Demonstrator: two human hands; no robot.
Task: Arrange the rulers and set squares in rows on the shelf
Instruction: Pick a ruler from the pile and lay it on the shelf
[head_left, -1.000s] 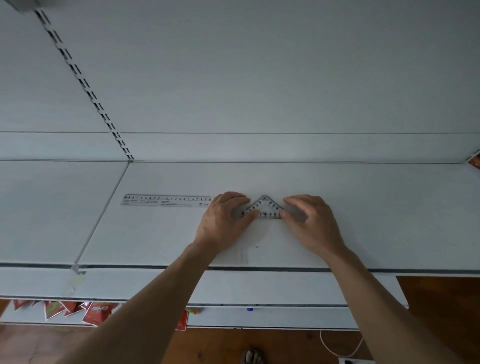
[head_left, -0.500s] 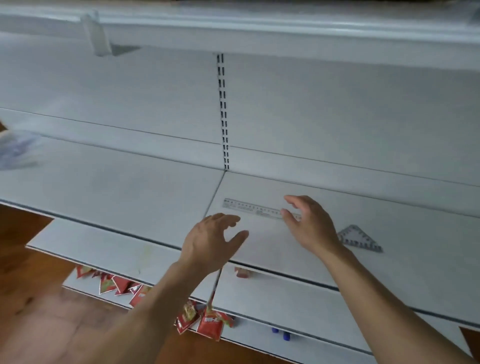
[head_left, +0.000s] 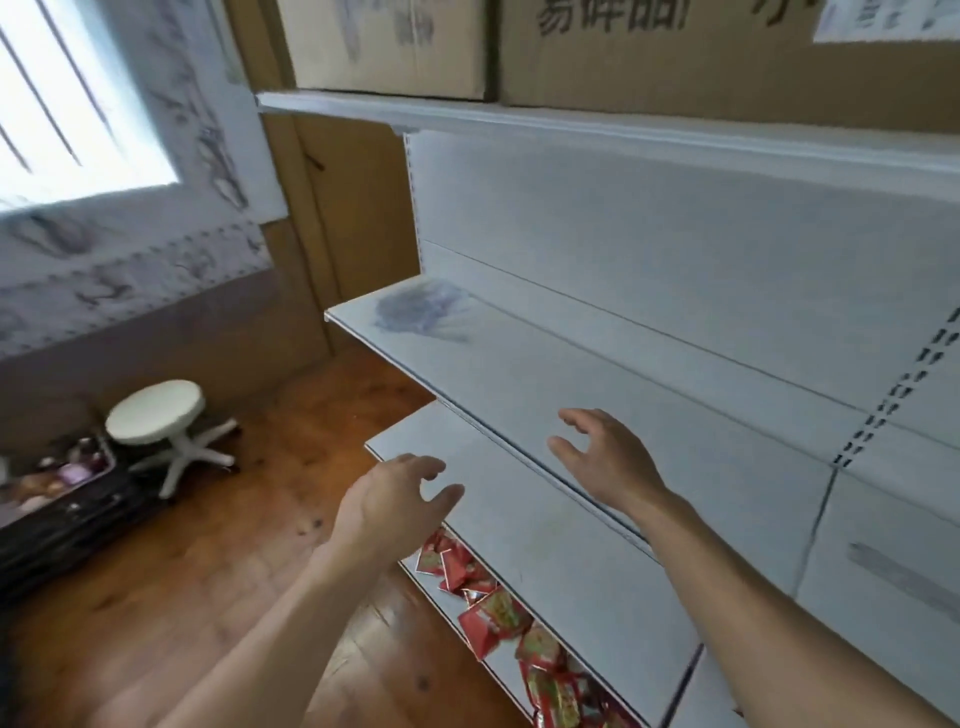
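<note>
Hands are hovering empty: the left hand (head_left: 395, 501) and right hand (head_left: 610, 460) are holding nothing, fingers loosely spread, in front of the shelf (head_left: 519, 364). One ruler (head_left: 904, 577) is lying on it at 4 o'clock. A blurred pile (head_left: 421, 312) is sitting at 11 o'clock.

We log: ruler (head_left: 904, 577) on the shelf (head_left: 519, 364) at its far right | blurred pile (head_left: 421, 312) on that shelf's far left end | lower shelf (head_left: 545, 530) beneath, jutting nearer us | packets (head_left: 493, 618) under the lower shelf | 2 boxes (head_left: 389, 47) on the top shelf (head_left: 571, 124) | stool (head_left: 156, 410) on the floor (head_left: 208, 571), left.
</note>
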